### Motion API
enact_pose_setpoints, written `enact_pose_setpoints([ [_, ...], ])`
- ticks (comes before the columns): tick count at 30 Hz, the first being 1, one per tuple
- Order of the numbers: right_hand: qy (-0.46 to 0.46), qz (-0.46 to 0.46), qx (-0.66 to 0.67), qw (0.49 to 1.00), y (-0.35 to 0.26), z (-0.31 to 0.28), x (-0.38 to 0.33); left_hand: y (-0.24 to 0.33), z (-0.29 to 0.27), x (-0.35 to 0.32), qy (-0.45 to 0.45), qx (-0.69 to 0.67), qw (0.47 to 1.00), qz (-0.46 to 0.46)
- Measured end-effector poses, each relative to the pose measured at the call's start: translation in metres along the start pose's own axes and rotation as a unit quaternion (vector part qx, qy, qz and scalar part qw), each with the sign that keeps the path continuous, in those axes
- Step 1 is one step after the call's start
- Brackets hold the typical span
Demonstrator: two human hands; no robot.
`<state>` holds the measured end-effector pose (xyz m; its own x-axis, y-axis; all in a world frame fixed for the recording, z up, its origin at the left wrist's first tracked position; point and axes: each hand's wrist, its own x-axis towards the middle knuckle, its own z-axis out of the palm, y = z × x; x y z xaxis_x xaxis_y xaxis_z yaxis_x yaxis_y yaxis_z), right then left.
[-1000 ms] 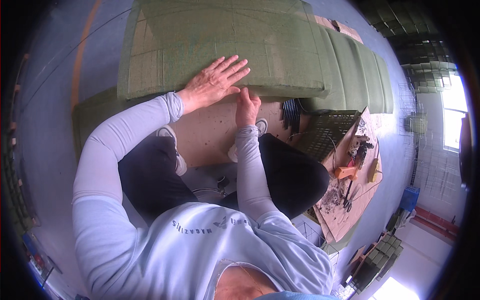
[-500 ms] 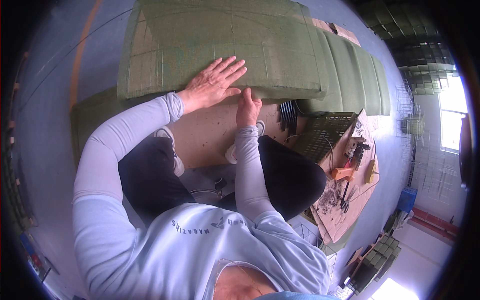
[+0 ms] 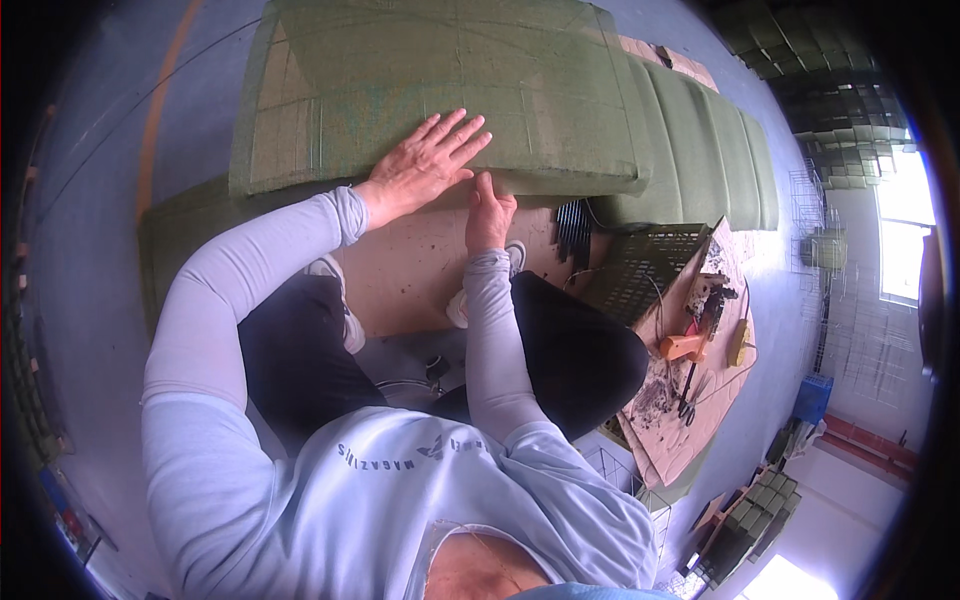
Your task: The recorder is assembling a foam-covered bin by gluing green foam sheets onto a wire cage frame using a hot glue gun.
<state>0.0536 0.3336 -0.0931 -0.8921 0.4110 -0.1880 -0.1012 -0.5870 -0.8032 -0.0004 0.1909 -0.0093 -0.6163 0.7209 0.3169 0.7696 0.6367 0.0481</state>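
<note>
A box-shaped wire frame covered in green mesh lies in front of me, its thin wires showing through the weave. My left hand rests flat on top of the mesh near its front edge, fingers stretched and spread. Just right of it, my right hand is closed at that same edge, thumb up, pinching the mesh border. The fingertips under the edge are hidden. Below the right hand the mesh hangs a little loose.
At my right, cardboard on a dark green crate bears an orange-handled tool, scissors and a yellow-handled tool. Black strips stand beside the crate. Another green mesh-covered piece lies behind, to the right.
The whole view has shifted slightly. My right hand has moved a little left along the mesh edge, nearer the left thumb. The left hand stays flat on top.
</note>
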Motion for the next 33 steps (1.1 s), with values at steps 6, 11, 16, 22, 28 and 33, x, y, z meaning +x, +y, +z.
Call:
enact_pose_setpoints([
  [6,-0.059,0.082,-0.222,0.970,-0.018,-0.021,-0.017,0.001,0.001,0.000,0.002,0.014,1.000,0.008],
  [11,0.011,-0.253,-0.427,0.868,-0.086,0.007,-0.007,-0.004,0.002,-0.007,0.004,0.007,1.000,0.004],
  [16,-0.290,-0.378,-0.660,0.581,-0.098,0.050,0.060,-0.003,0.004,-0.001,-0.012,-0.009,1.000,-0.005],
  [22,-0.375,-0.388,-0.713,0.447,-0.095,0.044,0.064,-0.002,0.012,-0.007,0.011,0.079,0.997,-0.011],
  [28,-0.403,-0.424,-0.704,0.403,-0.093,0.039,0.062,0.000,0.016,-0.009,0.021,0.120,0.992,-0.013],
  [33,-0.402,-0.450,-0.691,0.398,-0.087,0.030,0.059,0.007,0.011,-0.008,0.020,0.187,0.982,-0.033],
])
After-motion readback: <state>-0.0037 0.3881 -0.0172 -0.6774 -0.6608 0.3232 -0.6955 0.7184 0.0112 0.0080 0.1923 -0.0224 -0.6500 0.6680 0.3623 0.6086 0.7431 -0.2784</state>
